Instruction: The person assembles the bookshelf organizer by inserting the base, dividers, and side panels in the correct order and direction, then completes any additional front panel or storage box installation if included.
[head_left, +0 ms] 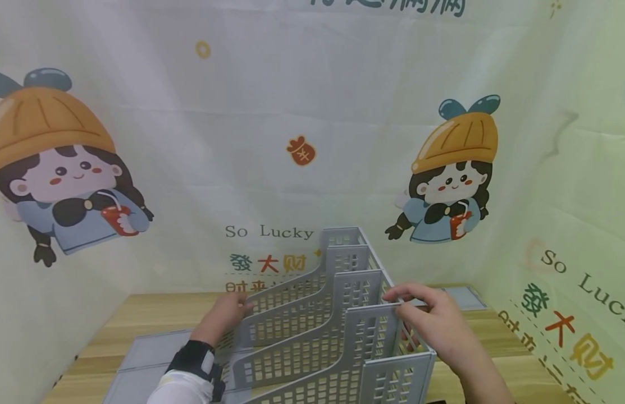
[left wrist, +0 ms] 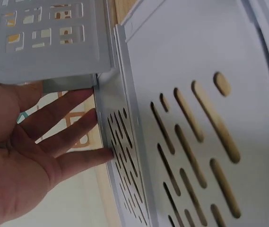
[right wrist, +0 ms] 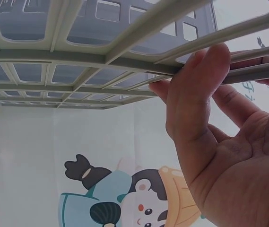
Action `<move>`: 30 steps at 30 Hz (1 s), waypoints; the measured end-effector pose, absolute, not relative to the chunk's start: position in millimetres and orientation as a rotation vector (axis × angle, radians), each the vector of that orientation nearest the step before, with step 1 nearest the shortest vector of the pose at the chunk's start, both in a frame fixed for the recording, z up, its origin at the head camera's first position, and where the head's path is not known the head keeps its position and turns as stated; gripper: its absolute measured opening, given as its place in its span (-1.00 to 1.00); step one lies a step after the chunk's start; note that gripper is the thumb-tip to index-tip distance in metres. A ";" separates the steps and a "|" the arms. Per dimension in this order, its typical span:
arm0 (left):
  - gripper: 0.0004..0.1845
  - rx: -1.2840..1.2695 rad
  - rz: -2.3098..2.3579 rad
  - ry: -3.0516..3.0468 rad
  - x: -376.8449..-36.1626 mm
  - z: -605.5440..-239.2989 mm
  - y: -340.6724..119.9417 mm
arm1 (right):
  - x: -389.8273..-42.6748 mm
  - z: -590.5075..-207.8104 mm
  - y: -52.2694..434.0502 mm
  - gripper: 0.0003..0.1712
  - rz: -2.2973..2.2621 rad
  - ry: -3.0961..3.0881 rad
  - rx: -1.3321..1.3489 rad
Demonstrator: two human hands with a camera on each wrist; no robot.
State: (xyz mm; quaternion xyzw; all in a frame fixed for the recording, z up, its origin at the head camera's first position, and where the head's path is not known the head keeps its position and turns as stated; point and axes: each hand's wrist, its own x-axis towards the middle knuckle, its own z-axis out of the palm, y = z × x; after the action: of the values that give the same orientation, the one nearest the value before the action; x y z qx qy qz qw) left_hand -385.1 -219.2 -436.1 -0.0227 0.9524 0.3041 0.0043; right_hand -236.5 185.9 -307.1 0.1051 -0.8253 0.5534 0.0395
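A grey plastic file rack [head_left: 351,342], with several perforated upright dividers, stands in front of me in the head view. My left hand [head_left: 226,314] is at the low front end of its far divider. In the left wrist view the straight fingers [left wrist: 61,113] touch the edge of the slotted base [left wrist: 181,56], while the thumb is partly hidden behind a divider panel [left wrist: 77,61]. My right hand [head_left: 436,320] grips the rack's back at the right. In the right wrist view its thumb [right wrist: 195,90] and fingers close around a bar of the lattice.
Grey flat panels lie on the wood-grain table [head_left: 100,336]: one [head_left: 145,359] left of the rack, another [head_left: 466,297] at the back right. A pale printed cloth [head_left: 231,140] hangs behind and along both sides. A black band [head_left: 191,359] is around the left wrist.
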 end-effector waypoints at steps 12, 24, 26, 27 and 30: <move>-0.73 -0.084 0.983 2.990 -387.5 -440.2 -220.3 | -236.2 -306.4 186.0 -0.68 1.696 -2.512 0.346; -0.73 -0.104 0.942 3.012 -381.8 -441.1 -222.4 | -236.4 -307.3 183.1 -0.68 1.702 -2.539 0.341; -0.68 -0.075 0.965 2.994 -379.3 -440.1 -224.8 | -236.5 -307.1 183.1 -0.68 1.710 -2.536 0.352; -0.64 -0.051 0.973 2.983 -377.3 -439.2 -226.6 | -236.4 -307.0 183.3 -0.68 1.717 -2.530 0.355; -0.54 0.048 0.976 2.972 -369.6 -438.3 -234.9 | -235.7 -307.2 184.1 -0.68 1.697 -2.529 0.345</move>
State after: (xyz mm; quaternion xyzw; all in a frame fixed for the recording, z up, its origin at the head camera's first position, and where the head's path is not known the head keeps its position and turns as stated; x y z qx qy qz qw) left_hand -369.6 -234.9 -438.3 0.0152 0.9499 0.3121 0.0066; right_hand -235.7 184.1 -307.2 0.1123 -0.8245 0.5533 0.0380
